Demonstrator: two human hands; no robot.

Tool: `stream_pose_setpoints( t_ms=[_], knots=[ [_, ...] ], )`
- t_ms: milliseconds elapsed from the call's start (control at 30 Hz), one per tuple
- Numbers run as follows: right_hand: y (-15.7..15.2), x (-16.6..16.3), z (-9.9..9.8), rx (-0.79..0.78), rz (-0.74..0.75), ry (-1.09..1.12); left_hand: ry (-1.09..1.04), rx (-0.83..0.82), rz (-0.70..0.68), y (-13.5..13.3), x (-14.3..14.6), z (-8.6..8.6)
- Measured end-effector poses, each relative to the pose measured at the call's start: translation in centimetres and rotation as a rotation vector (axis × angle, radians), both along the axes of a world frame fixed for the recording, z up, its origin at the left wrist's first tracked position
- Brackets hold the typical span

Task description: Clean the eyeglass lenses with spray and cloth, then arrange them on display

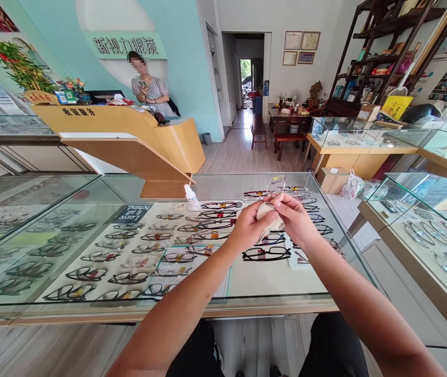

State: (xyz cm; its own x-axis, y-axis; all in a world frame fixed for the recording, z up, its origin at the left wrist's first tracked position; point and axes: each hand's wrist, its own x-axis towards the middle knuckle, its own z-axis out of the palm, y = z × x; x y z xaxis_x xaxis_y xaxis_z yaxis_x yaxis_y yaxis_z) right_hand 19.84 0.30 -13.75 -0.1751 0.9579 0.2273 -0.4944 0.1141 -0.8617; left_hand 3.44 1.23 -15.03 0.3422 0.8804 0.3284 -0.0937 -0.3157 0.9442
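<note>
Glass counter point(90, 317): spans the view below and around the hands, rows of spectacle frames lying under its top.
Potted plant point(29, 70): far off, up and left of the hands, beside the reception desk.
Reception desk point(129, 124): wooden, beyond the counter, left of the hands.
Dark card point(131, 214): well left of the hands, printed "Leave it all behind."
Co-worker point(155, 94): behind the reception desk, up and left of the hands, a phone held in front of the chest.
White bottle point(192, 199): upright on the counter, left of the hands and a little beyond them.
Left hand point(250, 226): closed around the cloth, thumb pressed on its face.
Pale cloth point(263, 211): bunched between the two hands, above the counter.
Black spectacles point(266, 254): in the counter, just nearer than the hands.
Eyeglasses point(277, 183): clear, thin, just beyond the fingertips; the part at the cloth is hidden.
Right hand point(296, 213): fingers drawn narrow, pinching the eyeglasses beside the cloth.
Cardboard box point(332, 181): on the floor, right of the hands and farther off.
Plastic bag point(351, 185): just right of that box.
Display case point(435, 246): right of the hands, holding more spectacle frames.
</note>
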Motion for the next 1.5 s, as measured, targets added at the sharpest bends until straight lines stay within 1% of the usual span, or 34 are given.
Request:
stream_pose_setpoints(
  t_ms=[167,300,433,567,667,733,967,1100,1200,1333,1500],
  knots=[
    [0.1,-0.1,0.0,0.08,-0.034,-0.057,-0.004,-0.012,0.111,-0.2,0.3,0.1],
    [0.1,0.0,-0.3,0.083,-0.013,-0.063,0.001,0.011,0.152,-0.4,0.3,0.4],
    [0.3,0.2,-0.3,0.036,-0.013,-0.031,0.053,0.057,0.115,-0.3,0.1,0.3],
    [0.4,0.3,-0.2,0.017,-0.038,0.004,0.057,0.044,-0.001,-0.1,-0.1,0.1],
    [0.6,0.4,-0.3,0.016,-0.019,0.032,0.054,0.041,-0.084,0.1,-0.3,0.1],
    [0.7,0.5,-0.5,0.013,-0.009,0.042,0.061,0.034,-0.115,0.2,-0.4,0.1],
    [0.8,0.3,-0.5,-0.054,-0.039,0.056,0.099,-0.036,-0.095,0.4,-0.4,0.2],
    [0.7,0.2,-0.3,-0.073,-0.025,0.095,0.165,-0.04,-0.073,0.4,-0.6,0.5],
    [0.7,0.3,-0.3,-0.064,-0.021,0.092,0.191,-0.033,-0.089,0.5,-0.7,0.5],
    [0.7,0.3,-0.5,-0.049,-0.031,0.066,0.153,-0.037,-0.11,0.6,-0.8,0.3],
    [0.7,0.1,-0.8,-0.036,-0.018,0.065,0.077,-0.066,-0.088,0.5,-0.4,0.2]
  ],
)
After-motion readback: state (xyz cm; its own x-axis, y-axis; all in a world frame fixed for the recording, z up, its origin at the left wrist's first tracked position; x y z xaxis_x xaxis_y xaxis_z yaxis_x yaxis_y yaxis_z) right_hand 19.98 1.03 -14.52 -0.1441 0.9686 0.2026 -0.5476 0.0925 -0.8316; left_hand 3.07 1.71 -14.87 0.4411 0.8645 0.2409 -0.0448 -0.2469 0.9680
